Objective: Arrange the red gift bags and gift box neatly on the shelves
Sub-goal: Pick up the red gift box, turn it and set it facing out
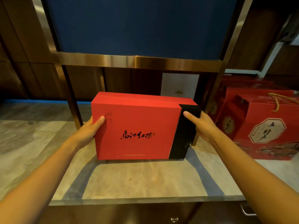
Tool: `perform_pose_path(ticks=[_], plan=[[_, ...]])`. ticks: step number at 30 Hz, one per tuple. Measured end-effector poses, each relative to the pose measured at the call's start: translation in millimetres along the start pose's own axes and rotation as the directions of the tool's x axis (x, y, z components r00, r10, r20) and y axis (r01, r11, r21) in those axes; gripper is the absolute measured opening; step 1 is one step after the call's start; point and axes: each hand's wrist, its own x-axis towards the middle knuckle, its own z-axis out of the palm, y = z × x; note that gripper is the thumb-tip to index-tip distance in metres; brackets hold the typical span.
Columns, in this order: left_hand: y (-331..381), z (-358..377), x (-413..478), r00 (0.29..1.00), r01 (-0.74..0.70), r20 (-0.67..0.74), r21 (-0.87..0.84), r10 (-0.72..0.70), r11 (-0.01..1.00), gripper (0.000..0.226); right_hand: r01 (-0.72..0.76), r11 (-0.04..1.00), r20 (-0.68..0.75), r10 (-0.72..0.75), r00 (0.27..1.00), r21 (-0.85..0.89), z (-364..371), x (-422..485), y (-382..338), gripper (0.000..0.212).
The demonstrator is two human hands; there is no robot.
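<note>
A red gift box (137,126) with black brush lettering and a black band down its right side is in the middle of the view, under the bronze shelf frame. My left hand (91,128) grips its left edge, thumb on the front face. My right hand (200,125) grips its right edge over the black band. The box tilts its face toward me; I cannot tell whether its bottom edge touches the marble surface (145,180). Red gift bags (265,126) with gold rope handles stand to the right, outside the frame.
A bronze crossbar (137,61) spans above the box, with a blue panel (137,25) over it. Frame posts (72,101) stand on either side. A white bag (179,85) stands behind the box. Dark wood panelling lines the back, and drawer handles (246,210) sit below the counter edge.
</note>
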Motion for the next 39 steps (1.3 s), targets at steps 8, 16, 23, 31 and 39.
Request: perform_pose_path(ticks=[8, 16, 23, 31, 39], plan=[[-14, 4, 32, 0.998, 0.025, 0.061, -0.027, -0.024, 0.999, 0.08, -0.006, 1.0, -0.077, 0.006, 0.997, -0.002, 0, 31, 16, 0.057], [-24, -3, 60, 0.989, 0.069, 0.132, 0.02, -0.071, 0.997, 0.074, 0.024, 0.998, -0.125, -0.031, 0.992, -0.057, 2, 47, 22, 0.06], [-26, -6, 78, 0.984, 0.11, 0.138, 0.016, -0.111, 0.994, 0.08, 0.023, 0.996, -0.164, -0.036, 0.986, -0.081, 7, 52, 25, 0.059], [-32, -6, 82, 0.988, 0.096, 0.124, -0.02, -0.093, 0.995, 0.077, 0.04, 0.991, -0.161, -0.061, 0.985, -0.127, 8, 52, 27, 0.056], [-37, -7, 76, 0.994, 0.021, 0.104, -0.024, -0.019, 0.999, 0.114, 0.042, 0.986, -0.156, -0.068, 0.985, -0.162, 5, 53, 30, 0.056]])
